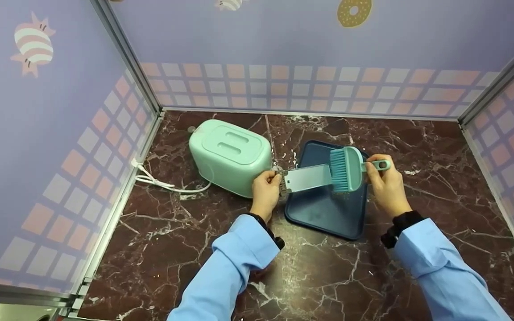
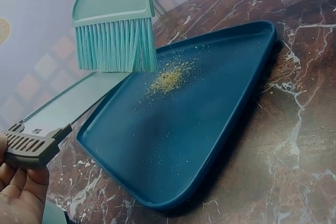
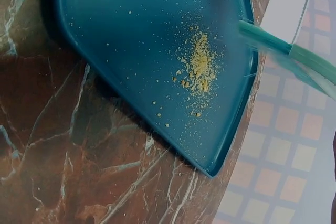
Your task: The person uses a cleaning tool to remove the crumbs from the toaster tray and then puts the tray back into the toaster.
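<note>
My left hand [image 1: 266, 194] pinches the grey slotted end of a flat metal crumb tray [image 1: 308, 177], holding it tilted over a dark blue serving tray [image 1: 324, 214]. With my right hand [image 1: 390, 189] I grip the handle of a small mint brush [image 1: 354, 169]. Its teal bristles [image 2: 113, 45] point down at the crumb tray's far end, the tips right at the metal in the left wrist view. A heap of yellowish crumbs [image 3: 200, 66] lies on the blue tray below, with loose specks scattered around it. Only the brush's edge shows in the right wrist view.
Just left of my left hand stands a mint toaster [image 1: 234, 151] with a lid over its slots. A white cord [image 1: 163, 183] runs from it toward the left wall. Patterned panels [image 1: 301, 44] enclose the brown marbled tabletop [image 1: 328, 276] at the back and sides.
</note>
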`<control>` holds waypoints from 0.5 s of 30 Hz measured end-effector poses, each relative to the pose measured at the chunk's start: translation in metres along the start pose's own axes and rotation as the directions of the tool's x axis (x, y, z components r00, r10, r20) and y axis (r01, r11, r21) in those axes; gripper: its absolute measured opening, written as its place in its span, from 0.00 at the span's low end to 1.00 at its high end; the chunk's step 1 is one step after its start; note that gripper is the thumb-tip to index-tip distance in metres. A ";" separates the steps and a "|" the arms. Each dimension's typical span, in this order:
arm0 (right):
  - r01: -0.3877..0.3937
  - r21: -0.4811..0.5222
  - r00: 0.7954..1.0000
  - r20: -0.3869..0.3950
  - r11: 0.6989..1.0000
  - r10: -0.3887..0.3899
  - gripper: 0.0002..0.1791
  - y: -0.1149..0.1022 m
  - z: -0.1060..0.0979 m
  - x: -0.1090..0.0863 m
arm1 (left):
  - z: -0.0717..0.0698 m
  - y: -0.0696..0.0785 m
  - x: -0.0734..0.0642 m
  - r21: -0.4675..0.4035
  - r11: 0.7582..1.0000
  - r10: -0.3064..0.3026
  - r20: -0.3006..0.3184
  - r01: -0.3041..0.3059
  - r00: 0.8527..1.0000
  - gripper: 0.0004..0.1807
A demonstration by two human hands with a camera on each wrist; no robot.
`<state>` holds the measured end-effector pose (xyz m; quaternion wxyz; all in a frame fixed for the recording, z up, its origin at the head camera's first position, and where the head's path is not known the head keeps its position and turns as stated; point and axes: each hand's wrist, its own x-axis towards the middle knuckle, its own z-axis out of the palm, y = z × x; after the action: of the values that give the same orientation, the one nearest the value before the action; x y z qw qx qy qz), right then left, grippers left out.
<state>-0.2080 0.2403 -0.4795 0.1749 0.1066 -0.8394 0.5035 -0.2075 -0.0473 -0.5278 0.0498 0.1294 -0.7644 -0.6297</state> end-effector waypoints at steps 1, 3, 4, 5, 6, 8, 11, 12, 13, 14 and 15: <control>0.002 0.002 1.000 -0.011 1.000 -0.002 0.11 0.000 0.000 0.000 | 0.000 0.000 0.000 0.002 1.000 0.001 -0.003 -0.001 1.000 0.13; -0.003 0.009 0.999 -0.036 1.000 0.003 0.11 0.000 -0.002 0.000 | 0.000 0.001 -0.001 0.001 1.000 0.001 -0.009 -0.001 1.000 0.12; -0.005 0.015 0.999 -0.047 1.000 0.006 0.11 0.000 -0.002 0.000 | 0.000 0.001 -0.001 -0.001 1.000 0.002 -0.011 -0.002 1.000 0.12; -0.008 0.020 0.998 -0.058 1.000 0.010 0.11 0.000 -0.003 0.000 | -0.001 0.001 -0.001 -0.001 1.000 0.004 -0.013 -0.004 1.000 0.11; -0.011 0.024 0.998 -0.066 1.000 0.013 0.11 0.000 -0.003 0.000 | -0.001 0.002 -0.001 -0.002 1.000 0.006 -0.013 -0.006 1.000 0.11; -0.017 0.019 0.997 -0.073 1.000 0.018 0.11 0.000 -0.003 -0.001 | -0.001 0.001 -0.001 -0.007 1.000 0.010 -0.017 -0.010 1.000 0.11; -0.031 0.020 0.996 -0.078 0.999 0.032 0.12 0.000 -0.004 -0.001 | -0.002 0.001 -0.001 -0.012 1.000 0.014 -0.017 -0.014 1.000 0.10; -0.036 0.023 0.996 -0.080 0.999 0.038 0.12 0.001 -0.003 -0.001 | -0.002 0.001 -0.001 -0.013 1.000 0.014 -0.017 -0.014 1.000 0.10; -0.042 0.026 0.995 -0.085 0.999 0.044 0.12 0.004 -0.003 -0.001 | -0.002 0.001 -0.001 -0.014 1.000 0.013 -0.017 -0.014 1.000 0.09; -0.049 0.033 0.995 -0.089 0.998 0.052 0.12 0.006 -0.003 0.000 | -0.002 0.000 -0.001 -0.016 1.000 0.014 -0.015 -0.014 1.000 0.09; -0.056 0.041 0.994 -0.092 0.998 0.059 0.12 0.010 -0.002 0.000 | -0.002 0.000 -0.002 -0.013 1.000 0.014 -0.015 -0.014 1.000 0.08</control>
<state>-0.2114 0.2470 -0.4867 0.1973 0.0620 -0.8231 0.5288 -0.2054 -0.0490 -0.5271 0.0609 0.1284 -0.7606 -0.6335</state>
